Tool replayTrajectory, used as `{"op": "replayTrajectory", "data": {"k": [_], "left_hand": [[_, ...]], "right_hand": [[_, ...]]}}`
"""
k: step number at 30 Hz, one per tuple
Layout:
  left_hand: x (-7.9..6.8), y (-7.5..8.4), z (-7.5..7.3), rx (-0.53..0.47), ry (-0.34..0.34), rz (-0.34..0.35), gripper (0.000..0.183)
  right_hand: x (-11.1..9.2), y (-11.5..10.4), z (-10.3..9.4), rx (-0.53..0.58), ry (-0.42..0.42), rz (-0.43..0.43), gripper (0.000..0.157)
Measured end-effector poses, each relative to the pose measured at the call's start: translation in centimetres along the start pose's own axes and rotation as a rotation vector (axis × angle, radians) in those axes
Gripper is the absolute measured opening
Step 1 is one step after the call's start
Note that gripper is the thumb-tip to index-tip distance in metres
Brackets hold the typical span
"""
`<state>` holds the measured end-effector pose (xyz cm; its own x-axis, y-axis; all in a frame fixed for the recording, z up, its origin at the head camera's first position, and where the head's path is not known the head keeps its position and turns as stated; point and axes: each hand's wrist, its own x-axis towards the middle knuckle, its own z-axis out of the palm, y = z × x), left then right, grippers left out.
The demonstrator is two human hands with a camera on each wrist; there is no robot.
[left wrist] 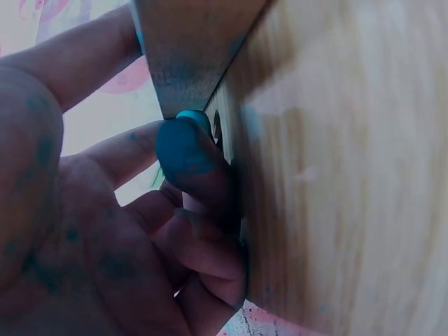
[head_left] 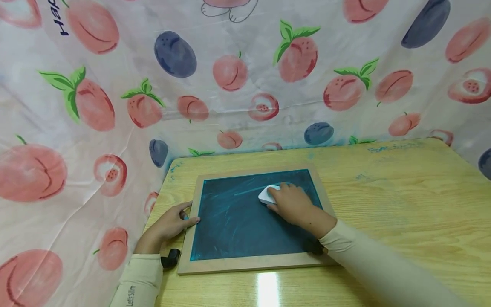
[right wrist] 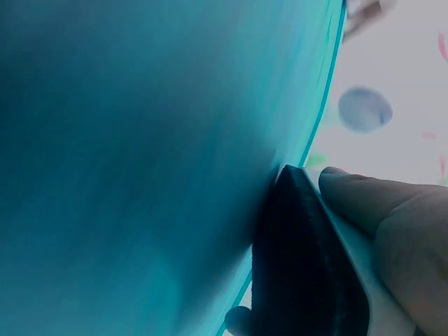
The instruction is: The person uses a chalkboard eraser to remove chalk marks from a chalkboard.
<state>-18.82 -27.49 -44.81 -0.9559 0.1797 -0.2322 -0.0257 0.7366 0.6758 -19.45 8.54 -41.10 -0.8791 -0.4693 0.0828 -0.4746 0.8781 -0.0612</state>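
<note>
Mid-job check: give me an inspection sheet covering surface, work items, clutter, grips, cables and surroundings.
Surface: wood-grain tabletop, with blue smudges along its far edge and glare at the front.
Chalkboard: on the tabletop, showing faint streaks.
Eraser: white with a dark pad, at the board's upper right.
Clutter: small turquoise piece, possibly chalk, by the left hand.
Left grip: left hand holds the board's left frame, thumb on top.
Right grip: right hand holds the eraser.
Cables: nothing seen.
Surroundings: fruit-print cloth behind and to the left.
</note>
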Motion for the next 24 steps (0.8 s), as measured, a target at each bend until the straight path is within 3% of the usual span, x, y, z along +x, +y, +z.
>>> {"op": "replayTrajectory", "data": {"k": [6, 11, 17, 24], "left_hand": [[0.2, 0.3, -0.1, 0.002, 0.000, -0.001, 0.073], [0.2, 0.3, 0.0, 0.013, -0.005, 0.018, 0.072], [0.2, 0.4, -0.1, 0.008, -0.008, 0.018, 0.071], [-0.1, 0.3, -0.3, -0.002, -0.009, -0.007, 0.072]], "right_hand": [[2.2, -5.8, 0.5, -0.015, -0.058, -0.068, 0.047], [3.1, -8.1, 0.5, -0.062, -0.082, -0.120, 0.048], [2.9, -6.1, 0.1, -0.003, -0.127, -0.057, 0.051], [1.2, -0.1, -0.1, 0.008, -0.070, 0.044, 0.052]]}}
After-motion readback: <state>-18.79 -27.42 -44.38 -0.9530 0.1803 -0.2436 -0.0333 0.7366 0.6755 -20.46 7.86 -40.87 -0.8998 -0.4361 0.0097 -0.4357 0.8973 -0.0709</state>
